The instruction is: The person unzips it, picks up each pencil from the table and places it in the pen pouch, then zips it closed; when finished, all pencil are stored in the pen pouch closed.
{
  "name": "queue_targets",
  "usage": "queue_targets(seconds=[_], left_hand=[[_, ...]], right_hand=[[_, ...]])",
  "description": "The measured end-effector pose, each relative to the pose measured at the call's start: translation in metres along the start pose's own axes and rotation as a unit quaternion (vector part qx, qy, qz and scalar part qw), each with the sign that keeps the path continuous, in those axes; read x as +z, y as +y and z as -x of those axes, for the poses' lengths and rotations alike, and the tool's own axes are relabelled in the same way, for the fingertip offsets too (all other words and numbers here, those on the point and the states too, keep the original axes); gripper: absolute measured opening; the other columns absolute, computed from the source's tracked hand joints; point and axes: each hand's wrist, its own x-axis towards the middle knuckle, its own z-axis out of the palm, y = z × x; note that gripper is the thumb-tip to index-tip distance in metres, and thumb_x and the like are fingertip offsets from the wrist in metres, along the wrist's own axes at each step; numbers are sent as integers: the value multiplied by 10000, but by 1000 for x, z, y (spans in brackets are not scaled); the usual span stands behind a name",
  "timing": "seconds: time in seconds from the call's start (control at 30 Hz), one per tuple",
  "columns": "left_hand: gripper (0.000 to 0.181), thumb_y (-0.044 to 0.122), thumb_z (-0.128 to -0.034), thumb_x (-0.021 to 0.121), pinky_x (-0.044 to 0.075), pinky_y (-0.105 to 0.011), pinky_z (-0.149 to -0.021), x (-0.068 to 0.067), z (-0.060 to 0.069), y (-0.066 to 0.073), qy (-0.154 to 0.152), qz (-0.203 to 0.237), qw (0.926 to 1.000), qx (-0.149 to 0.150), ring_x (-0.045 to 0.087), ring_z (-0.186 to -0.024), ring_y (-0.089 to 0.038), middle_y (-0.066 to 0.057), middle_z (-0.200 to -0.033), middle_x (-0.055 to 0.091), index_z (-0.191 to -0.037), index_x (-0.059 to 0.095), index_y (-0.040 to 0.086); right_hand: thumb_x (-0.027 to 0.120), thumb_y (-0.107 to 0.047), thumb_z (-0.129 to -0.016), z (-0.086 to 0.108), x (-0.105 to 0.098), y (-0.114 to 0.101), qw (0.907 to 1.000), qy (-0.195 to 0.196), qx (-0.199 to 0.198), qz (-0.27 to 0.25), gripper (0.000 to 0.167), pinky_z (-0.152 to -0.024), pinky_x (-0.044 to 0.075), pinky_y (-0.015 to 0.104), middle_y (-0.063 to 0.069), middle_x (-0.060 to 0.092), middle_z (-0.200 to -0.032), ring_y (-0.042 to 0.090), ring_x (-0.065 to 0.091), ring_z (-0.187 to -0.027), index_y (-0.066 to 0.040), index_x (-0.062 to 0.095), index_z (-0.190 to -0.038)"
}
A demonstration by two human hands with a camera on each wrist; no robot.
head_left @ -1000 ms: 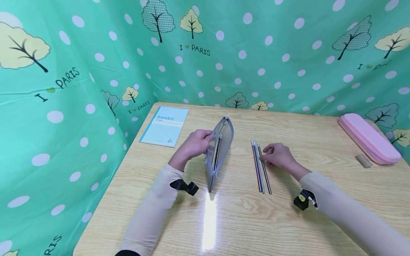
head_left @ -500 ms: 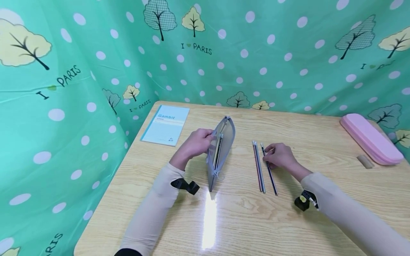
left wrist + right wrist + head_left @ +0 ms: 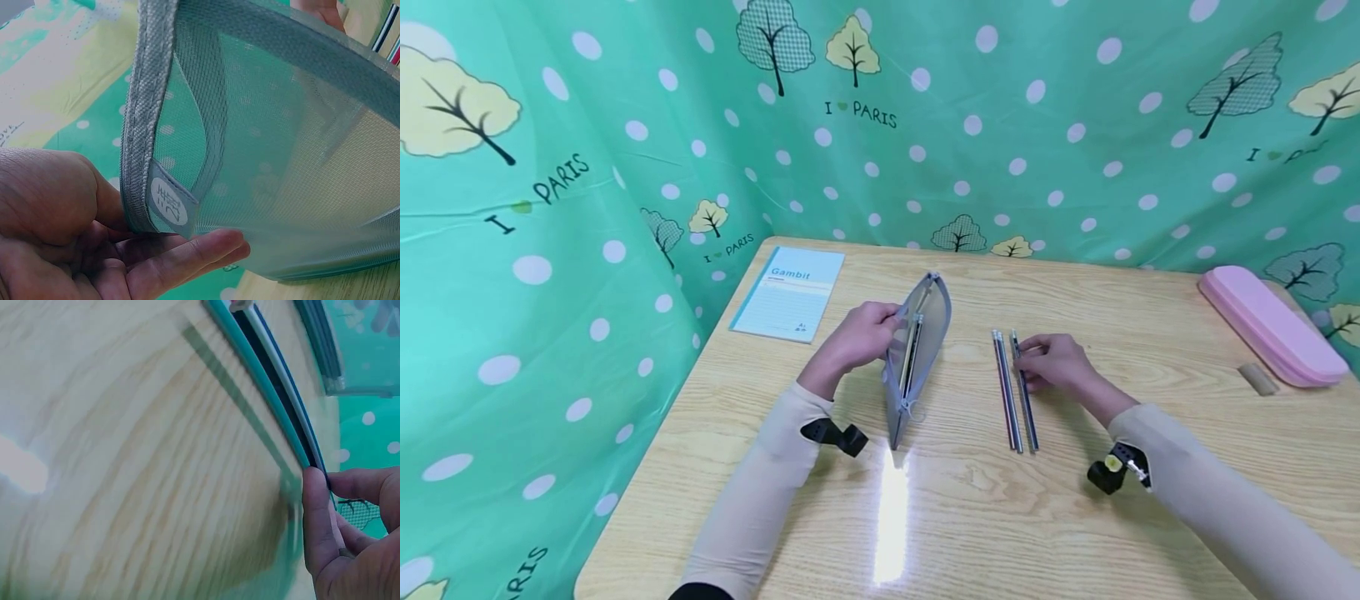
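In the head view my left hand [image 3: 861, 333] grips the near-left edge of a grey mesh zip pouch [image 3: 934, 329], which stands with its mouth spread. Several pencils [image 3: 912, 354] lie inside it. The left wrist view shows the thumb and fingers at the pouch's bound edge [image 3: 147, 125], beside a small label [image 3: 170, 199]. To the right, the thumb and fingers of my right hand [image 3: 1051, 362] pinch a dark striped pencil [image 3: 1028, 412]; its shadow falls on the table in the right wrist view. More pencils [image 3: 1009, 392] lie side by side just left of it.
A pale blue notebook [image 3: 790, 296] lies at the back left of the wooden table [image 3: 985, 533]. At the far right are a pink pencil case [image 3: 1270, 325] and a small grey-brown block [image 3: 1258, 379]. A green dotted curtain [image 3: 1037, 167] hangs behind and on the left.
My right hand has drawn one pencil rightward, away from the others, and its near end has since swung slightly back left. My left hand and the pouch stay nearly still.
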Motion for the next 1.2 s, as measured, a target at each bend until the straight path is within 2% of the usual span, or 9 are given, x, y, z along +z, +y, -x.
queue_targets(seconds=[0.23, 0.37, 0.63, 0.73, 0.97, 1.2], left_hand=[[391, 93, -1108, 397, 658, -331, -748, 0, -1, -1, 8, -9, 10000, 6, 735, -1056, -375, -273, -1275, 640, -1420, 552, -84], [394, 99, -1110, 399, 657, -329, -748, 0, -1, -1, 5, -13, 10000, 1, 733, -1062, -376, -271, -1280, 640, -1429, 546, -80], [384, 104, -1113, 389, 656, -329, -748, -1, 0, -1, 9, -58, 10000, 23, 732, -1068, -383, -271, -1239, 647, -1392, 577, -81], [390, 107, -1114, 389, 656, -331, -756, -1, 0, 0, 8, -77, 10000, 24, 732, -1072, -376, -270, -1282, 639, -1409, 567, -76], [390, 113, -1114, 390, 656, -333, -761, -1, -1, -1, 15, -156, 9999, 23, 736, -1063, -353, -261, -1265, 643, -1405, 571, -73], [407, 110, -1116, 386, 655, -330, -774, -1, 0, 1, -14, -86, 9999, -71, 728, -1076, -358, -263, -1346, 622, -1456, 527, -63]], right_hand=[[649, -41, -985, 2, 1, -15, 9963, -154, -130, -832, 518, -708, 655, 264, 59, 663, -991, 60, 666, -745, 162, 455, -1420], [617, -55, -1007, 3, 4, -24, 9928, -119, -182, -1179, 518, -741, 651, 253, 30, 647, -994, 52, 674, -770, 152, 436, -1446], [607, -71, -1018, 5, 9, -42, 9892, -112, -113, -1455, 542, -826, 642, 258, 45, 611, -1053, 56, 665, -819, 118, 411, -1487], [602, -74, -1023, 8, 10, -48, 9869, -175, -121, -1602, 557, -822, 637, 237, 40, 613, -1052, 48, 660, -808, 116, 391, -1502], [587, -43, -1028, 15, 19, -68, 9779, -309, -219, -2057, 572, -794, 637, 223, 56, 607, -1061, 58, 658, -792, 122, 352, -1523], [574, -32, -1030, 20, 33, -89, 9732, -357, -300, -2254, 546, -775, 634, 206, 87, 577, -1083, 67, 647, -810, 119, 368, -1513]])
